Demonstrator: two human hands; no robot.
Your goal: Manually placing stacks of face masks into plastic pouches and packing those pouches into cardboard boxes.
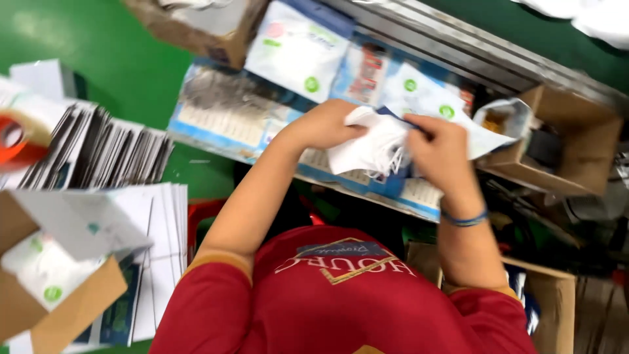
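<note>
Two hands meet over a green tabletop [118, 72] crowded with packing stock. The largest things are the brown cartons: one at the top [216, 36], one at the right [576, 151], and an open one at the lower left [72, 301] holding white pouches. Next come the flat printed sheets [229, 118] under the hands, then a fanned row of dark flat cards [111, 154] and a white stack [157, 262] beside it.

Smaller again are the white pouches with green dots [298, 49] lying above the hands. Smallest is the bunch of white soft goods [370, 147], held just over the sheets. The left hand [321, 124] is closed on its near edge; the right hand [439, 147] pinches the far side along with a white pouch [472, 124].

To do this well, I judge the pouch mouth should be held wide and the bundle kept flat and fed in squarely.

Motion blur smears the fingers and the bundle, so what exactly it is cannot be told. An orange roll [16, 141] is cut off at the left edge.
</note>
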